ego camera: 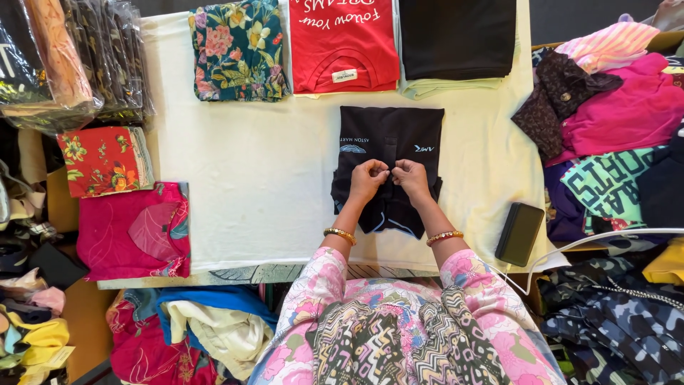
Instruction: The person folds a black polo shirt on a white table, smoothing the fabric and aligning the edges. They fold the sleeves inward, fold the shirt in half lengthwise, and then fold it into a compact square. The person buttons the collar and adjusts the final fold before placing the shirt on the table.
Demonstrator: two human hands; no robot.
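A black polo shirt (388, 135) with small light markings lies on the white cloth-covered table (249, 178), its collar end toward me. My left hand (367, 178) and my right hand (413, 177) sit side by side at the shirt's middle. Both pinch the fabric near the collar placket, knuckles up. Each wrist wears a gold bangle. The lower part of the shirt is bunched under my hands.
Folded floral (237, 50), red (343, 44) and black (457, 37) garments line the far edge. Red floral (105, 160) and pink (135, 232) pieces lie left. A dark phone (520, 234) lies right. Heaps of clothes sit right (613, 121) and below left (192, 335). Bagged garments (78, 57) stack top left.
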